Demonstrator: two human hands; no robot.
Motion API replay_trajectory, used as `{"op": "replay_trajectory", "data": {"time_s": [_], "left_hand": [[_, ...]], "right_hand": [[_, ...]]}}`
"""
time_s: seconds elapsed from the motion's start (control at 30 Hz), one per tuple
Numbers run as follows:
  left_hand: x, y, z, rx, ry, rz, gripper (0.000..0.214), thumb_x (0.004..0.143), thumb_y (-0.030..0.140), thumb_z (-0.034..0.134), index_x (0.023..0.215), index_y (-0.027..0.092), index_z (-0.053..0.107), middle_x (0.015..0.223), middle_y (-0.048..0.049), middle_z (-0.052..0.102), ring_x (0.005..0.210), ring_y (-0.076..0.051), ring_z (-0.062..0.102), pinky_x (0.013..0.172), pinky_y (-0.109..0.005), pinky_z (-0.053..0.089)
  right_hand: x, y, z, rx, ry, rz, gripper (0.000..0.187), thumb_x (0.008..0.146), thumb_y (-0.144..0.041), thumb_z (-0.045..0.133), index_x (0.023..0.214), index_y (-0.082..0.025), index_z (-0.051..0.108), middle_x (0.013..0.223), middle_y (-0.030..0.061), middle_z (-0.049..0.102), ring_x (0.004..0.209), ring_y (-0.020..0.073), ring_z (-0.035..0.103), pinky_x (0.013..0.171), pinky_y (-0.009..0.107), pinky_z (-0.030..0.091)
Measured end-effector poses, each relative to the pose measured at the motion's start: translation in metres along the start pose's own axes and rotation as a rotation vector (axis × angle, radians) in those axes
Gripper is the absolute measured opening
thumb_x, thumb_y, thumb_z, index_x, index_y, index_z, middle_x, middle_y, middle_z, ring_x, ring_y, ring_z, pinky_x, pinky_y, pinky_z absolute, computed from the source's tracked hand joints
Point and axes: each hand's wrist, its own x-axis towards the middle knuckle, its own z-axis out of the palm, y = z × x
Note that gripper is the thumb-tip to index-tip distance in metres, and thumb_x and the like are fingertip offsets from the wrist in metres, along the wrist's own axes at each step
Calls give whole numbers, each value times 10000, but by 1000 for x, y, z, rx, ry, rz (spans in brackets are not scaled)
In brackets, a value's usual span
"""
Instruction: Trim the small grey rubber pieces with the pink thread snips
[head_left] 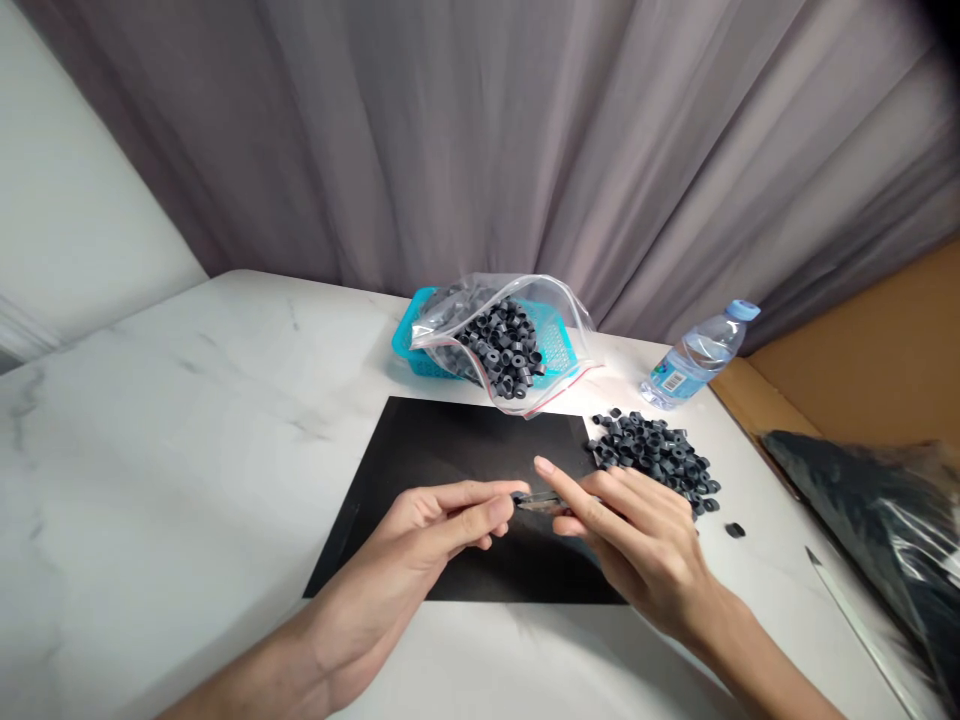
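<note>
Above the black mat [465, 440], my left hand [442, 530] pinches a small dark ring-shaped part [517, 496] between thumb and fingertips. My right hand [649, 545] grips a small metal tool [538, 502] with a narrow, shiny tip; its handle is mostly hidden by the fingers. The tool's tip touches or nearly touches the part. The right index finger is stretched out above the tool. A heap of similar dark rings [652, 450] lies just beyond my right hand, and one loose ring [735, 530] sits to its right.
Behind the mat, a clear zip bag [555, 295] of dark rings rests in a blue basket [412, 345]. A water bottle [694, 360] stands back right. Along the right edge lie a slim, pale, dark-tipped tool [855, 625] and a plastic bag of dark material [885, 540].
</note>
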Motion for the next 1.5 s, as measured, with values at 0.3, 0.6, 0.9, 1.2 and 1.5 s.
{"op": "replay_trajectory", "data": {"time_s": [0.3, 0.6, 0.9, 1.2, 1.5], "left_hand": [[-1, -1, 1, 1, 5, -5, 209, 831, 432, 800, 998, 311, 833, 931, 7, 664, 978, -193, 503, 999, -321, 362], [0, 0, 0, 17, -26, 9, 216, 853, 415, 778, 1019, 286, 829, 900, 3, 630, 936, -188, 473, 974, -323, 345], [1, 1, 1, 54, -45, 42, 195, 880, 399, 748, 1009, 276, 829, 888, 0, 617, 924, -191, 464, 936, -319, 341], [0, -1, 0, 64, -40, 46, 198, 887, 402, 741, 1021, 286, 827, 896, 2, 624, 934, -193, 472, 942, -320, 345], [-1, 2, 1, 94, 10, 60, 259, 890, 405, 742, 1118, 304, 811, 949, -14, 678, 1015, -216, 516, 968, -334, 360]], "right_hand": [[1, -1, 3, -33, -9, 5, 509, 1038, -172, 549, 1535, -130, 445, 776, 16, 607, 638, 131, 474, 606, 271, 382], [1, -1, 1, -45, -15, -5, 528, 1048, -180, 537, 1558, -147, 405, 788, 16, 629, 647, 129, 477, 615, 268, 389], [2, -2, -1, -74, -11, -22, 491, 1051, -181, 529, 1532, -134, 443, 777, 17, 637, 631, 127, 472, 608, 269, 377], [3, -2, -1, -80, -12, -29, 445, 1028, -161, 575, 1466, -112, 520, 764, 14, 637, 629, 128, 457, 606, 275, 364], [-1, 0, 2, 18, 37, 46, 439, 1040, -170, 551, 1478, -157, 521, 774, 21, 634, 654, 127, 506, 639, 266, 407]]}}
